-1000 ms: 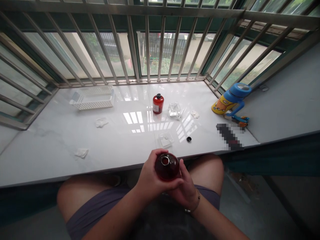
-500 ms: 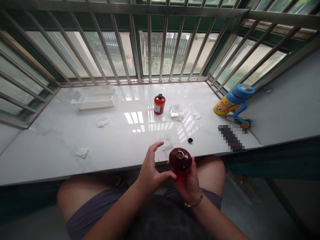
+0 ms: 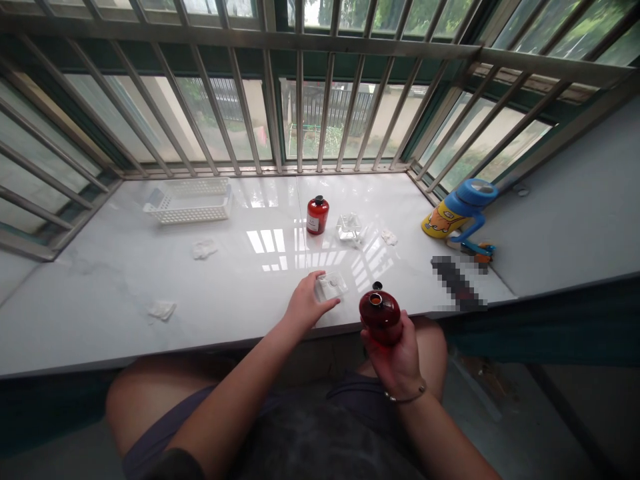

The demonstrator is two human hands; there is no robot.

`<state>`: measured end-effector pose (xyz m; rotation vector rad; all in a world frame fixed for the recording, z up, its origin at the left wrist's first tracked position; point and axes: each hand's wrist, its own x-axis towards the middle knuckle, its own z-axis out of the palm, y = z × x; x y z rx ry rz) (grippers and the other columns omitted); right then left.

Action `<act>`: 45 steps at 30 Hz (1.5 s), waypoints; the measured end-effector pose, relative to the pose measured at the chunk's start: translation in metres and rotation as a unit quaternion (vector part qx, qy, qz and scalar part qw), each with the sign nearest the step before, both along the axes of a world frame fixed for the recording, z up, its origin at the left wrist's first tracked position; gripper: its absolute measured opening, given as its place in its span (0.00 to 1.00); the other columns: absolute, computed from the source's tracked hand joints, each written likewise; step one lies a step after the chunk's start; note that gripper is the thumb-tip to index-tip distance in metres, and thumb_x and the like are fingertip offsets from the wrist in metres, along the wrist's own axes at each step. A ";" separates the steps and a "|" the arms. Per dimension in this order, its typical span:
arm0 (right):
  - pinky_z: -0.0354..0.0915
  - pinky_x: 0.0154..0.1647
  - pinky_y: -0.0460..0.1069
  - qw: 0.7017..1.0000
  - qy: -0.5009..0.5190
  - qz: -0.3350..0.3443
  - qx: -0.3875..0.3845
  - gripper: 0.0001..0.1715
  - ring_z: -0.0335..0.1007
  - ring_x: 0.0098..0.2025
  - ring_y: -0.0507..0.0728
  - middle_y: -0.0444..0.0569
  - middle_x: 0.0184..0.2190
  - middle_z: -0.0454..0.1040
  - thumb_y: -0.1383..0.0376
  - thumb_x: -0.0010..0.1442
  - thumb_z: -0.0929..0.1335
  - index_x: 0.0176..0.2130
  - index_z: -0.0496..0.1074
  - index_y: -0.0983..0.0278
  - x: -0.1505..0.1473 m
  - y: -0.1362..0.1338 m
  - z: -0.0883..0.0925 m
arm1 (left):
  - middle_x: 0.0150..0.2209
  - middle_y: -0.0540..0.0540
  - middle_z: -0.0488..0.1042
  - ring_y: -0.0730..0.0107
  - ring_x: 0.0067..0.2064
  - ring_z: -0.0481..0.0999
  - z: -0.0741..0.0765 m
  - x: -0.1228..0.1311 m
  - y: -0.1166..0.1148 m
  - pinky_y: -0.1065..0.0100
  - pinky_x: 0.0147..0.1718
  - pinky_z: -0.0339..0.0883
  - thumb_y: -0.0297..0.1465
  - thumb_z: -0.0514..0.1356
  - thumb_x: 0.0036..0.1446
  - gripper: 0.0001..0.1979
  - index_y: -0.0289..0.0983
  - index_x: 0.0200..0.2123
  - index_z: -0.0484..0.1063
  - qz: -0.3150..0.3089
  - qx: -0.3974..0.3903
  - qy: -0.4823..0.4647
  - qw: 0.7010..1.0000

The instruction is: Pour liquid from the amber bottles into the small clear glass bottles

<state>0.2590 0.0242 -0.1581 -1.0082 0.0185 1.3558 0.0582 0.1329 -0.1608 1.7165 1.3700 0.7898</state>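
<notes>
My right hand point(image 3: 397, 363), a bracelet at its wrist, holds a dark red bottle point(image 3: 383, 319) by its lower body. The bottle is uncapped, its round mouth showing on top, above the table's front edge. My left hand point(image 3: 309, 300) is at the left side of a small clear plastic box point(image 3: 333, 287) on the table. Its thumb and forefinger are spread around the near side of the box; whether they touch it I cannot tell. A small black cap point(image 3: 377, 286) lies just behind the held bottle.
Farther back stand a second red bottle point(image 3: 317, 215) with a black cap and another clear container point(image 3: 349, 228). Crumpled tissues point(image 3: 204, 249) lie about. A white basket point(image 3: 193, 203) is at back left. A blue and yellow flask point(image 3: 457, 208) and a blurred dark object point(image 3: 457, 283) are right.
My left hand has moved away from the held bottle, forward to the clear box. The bottle in my right hand has shifted to the right. The view has tilted up slightly.
</notes>
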 end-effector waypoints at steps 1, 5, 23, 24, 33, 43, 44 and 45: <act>0.79 0.31 0.49 1.000 -0.001 -0.007 -0.005 0.21 0.84 0.39 0.58 0.44 0.43 0.87 0.46 0.61 0.76 0.49 0.82 0.53 -0.001 0.000 0.001 | 0.62 0.37 0.77 0.46 0.65 0.76 0.002 -0.002 -0.003 0.44 0.66 0.69 0.34 0.77 0.54 0.35 0.40 0.63 0.70 0.010 0.009 -0.004 1.000; 0.79 0.30 0.50 1.000 -0.009 -0.010 -0.014 0.19 0.83 0.38 0.58 0.44 0.42 0.87 0.48 0.61 0.77 0.47 0.82 0.55 -0.004 -0.001 0.002 | 0.64 0.40 0.74 0.51 0.66 0.75 0.016 -0.022 -0.023 0.46 0.67 0.69 0.34 0.74 0.57 0.33 0.42 0.64 0.69 -0.010 0.050 -0.036 0.998; 0.76 0.47 0.56 0.984 -0.086 0.132 0.085 0.25 0.81 0.45 0.61 0.48 0.45 0.85 0.44 0.63 0.76 0.51 0.78 0.56 -0.023 -0.003 0.006 | 0.62 0.41 0.77 0.48 0.62 0.79 0.056 -0.110 -0.112 0.48 0.62 0.75 0.41 0.78 0.56 0.38 0.48 0.67 0.70 -0.016 0.116 0.003 0.993; 0.76 0.47 0.56 0.983 -0.091 0.137 0.088 0.25 0.81 0.45 0.61 0.48 0.46 0.85 0.44 0.63 0.76 0.51 0.77 0.56 -0.024 -0.003 0.007 | 0.62 0.41 0.77 0.48 0.62 0.79 0.054 -0.110 -0.112 0.48 0.62 0.75 0.42 0.78 0.56 0.38 0.49 0.67 0.70 -0.016 0.113 0.002 0.993; 0.76 0.47 0.55 0.976 -0.127 0.143 0.104 0.24 0.80 0.47 0.62 0.47 0.48 0.83 0.45 0.62 0.77 0.51 0.77 0.54 -0.023 -0.003 0.011 | 0.61 0.41 0.78 0.49 0.61 0.78 0.054 -0.105 -0.113 0.50 0.61 0.75 0.43 0.77 0.57 0.40 0.50 0.69 0.69 -0.040 0.104 -0.009 0.994; 0.73 0.54 0.58 0.958 -0.200 0.156 0.131 0.25 0.78 0.51 0.64 0.50 0.50 0.81 0.46 0.59 0.79 0.50 0.78 0.55 -0.016 0.000 0.013 | 0.59 0.41 0.80 0.49 0.59 0.80 0.048 -0.102 -0.111 0.50 0.60 0.76 0.42 0.78 0.55 0.38 0.48 0.67 0.72 -0.025 0.082 -0.019 0.996; 0.72 0.54 0.58 0.956 -0.206 0.159 0.135 0.25 0.78 0.51 0.64 0.50 0.51 0.81 0.46 0.59 0.79 0.50 0.78 0.55 -0.016 0.000 0.014 | 0.59 0.41 0.80 0.49 0.59 0.80 0.047 -0.102 -0.110 0.50 0.59 0.76 0.42 0.78 0.55 0.38 0.48 0.67 0.72 -0.025 0.082 -0.020 0.996; 0.72 0.54 0.58 0.954 -0.211 0.161 0.138 0.25 0.77 0.51 0.64 0.50 0.51 0.81 0.46 0.59 0.79 0.50 0.78 0.55 -0.015 0.000 0.013 | 0.59 0.41 0.80 0.50 0.59 0.80 0.047 -0.102 -0.110 0.51 0.60 0.76 0.42 0.78 0.55 0.38 0.48 0.67 0.72 -0.025 0.082 -0.021 0.996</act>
